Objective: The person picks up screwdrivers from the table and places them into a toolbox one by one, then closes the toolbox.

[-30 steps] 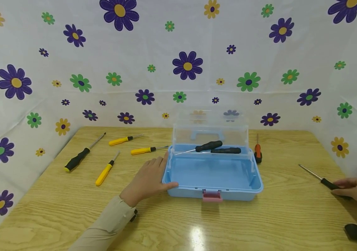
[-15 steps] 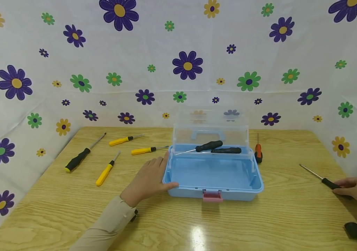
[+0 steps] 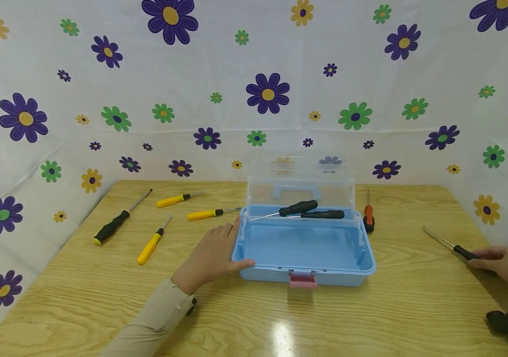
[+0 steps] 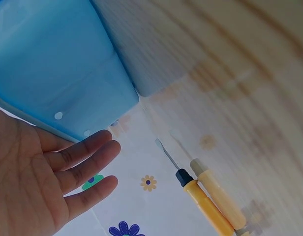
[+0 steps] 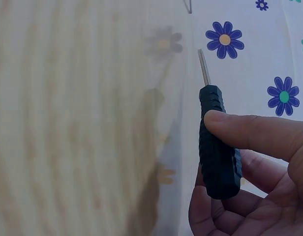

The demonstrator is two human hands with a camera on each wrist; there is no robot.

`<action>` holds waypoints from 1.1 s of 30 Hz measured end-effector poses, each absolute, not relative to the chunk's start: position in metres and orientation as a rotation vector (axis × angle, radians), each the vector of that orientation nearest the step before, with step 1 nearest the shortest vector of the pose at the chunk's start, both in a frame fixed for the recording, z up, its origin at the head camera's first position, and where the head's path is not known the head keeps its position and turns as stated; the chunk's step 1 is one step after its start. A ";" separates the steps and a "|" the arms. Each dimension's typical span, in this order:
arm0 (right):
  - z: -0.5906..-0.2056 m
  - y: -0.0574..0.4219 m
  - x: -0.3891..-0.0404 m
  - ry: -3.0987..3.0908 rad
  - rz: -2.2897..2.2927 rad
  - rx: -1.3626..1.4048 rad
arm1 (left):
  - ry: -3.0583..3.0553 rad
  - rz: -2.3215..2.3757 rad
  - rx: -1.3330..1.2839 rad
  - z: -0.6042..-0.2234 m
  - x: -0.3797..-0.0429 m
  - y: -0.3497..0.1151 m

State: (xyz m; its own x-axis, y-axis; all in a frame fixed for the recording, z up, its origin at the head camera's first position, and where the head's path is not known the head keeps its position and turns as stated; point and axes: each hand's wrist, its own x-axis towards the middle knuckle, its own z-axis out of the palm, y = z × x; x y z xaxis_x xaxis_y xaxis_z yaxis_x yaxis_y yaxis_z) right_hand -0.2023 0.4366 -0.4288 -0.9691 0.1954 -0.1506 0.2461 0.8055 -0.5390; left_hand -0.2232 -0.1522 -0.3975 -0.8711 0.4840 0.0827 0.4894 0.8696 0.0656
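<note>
My right hand [image 3: 506, 265] pinches a screwdriver by its dark ribbed handle [image 5: 220, 147], thumb on one side and fingers on the other. The metal shaft [image 3: 437, 237] points away to the left, over the table's right side. At the table's middle stands a light-blue toolbox [image 3: 303, 271] with its clear lid raised. My left hand [image 3: 211, 258] rests against its left end, thumb along the front rim. Its other fingers [image 4: 87, 162] lie extended by the box's side in the left wrist view. Two black-handled screwdrivers [image 3: 323, 214] lie across the box's back part.
Several yellow-handled screwdrivers [image 3: 150, 247] and a large black-and-yellow one [image 3: 112, 226] lie left of the toolbox. An orange-and-black screwdriver [image 3: 368, 218] lies behind its right end. A flowered cloth [image 3: 303, 94] hangs behind the wooden table [image 3: 348, 322].
My right hand has raised the dark-handled screwdriver slightly and shifted it a little to the left. The left hand and the toolbox have stayed in place.
</note>
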 end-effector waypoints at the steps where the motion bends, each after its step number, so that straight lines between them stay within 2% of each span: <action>1: -0.427 0.436 -0.203 2.913 -0.870 0.345 | -2.976 -0.129 -0.774 -0.397 -0.223 -0.152; 12: -0.408 0.427 -0.218 2.900 -0.871 0.209 | -2.982 -0.132 -0.769 -0.396 -0.224 -0.152; 19: -0.453 0.468 -0.254 2.964 -0.814 0.153 | -2.986 -0.131 -0.771 -0.395 -0.224 -0.152; 23: -0.459 0.477 -0.267 2.970 -0.847 0.116 | -2.986 -0.134 -0.768 -0.396 -0.224 -0.152; 27: -0.440 0.461 -0.267 2.991 -0.829 0.104 | -2.981 -0.134 -0.774 -0.397 -0.224 -0.152; 33: -0.384 0.415 -0.250 2.925 -0.908 0.105 | -2.976 -0.136 -0.776 -0.398 -0.224 -0.153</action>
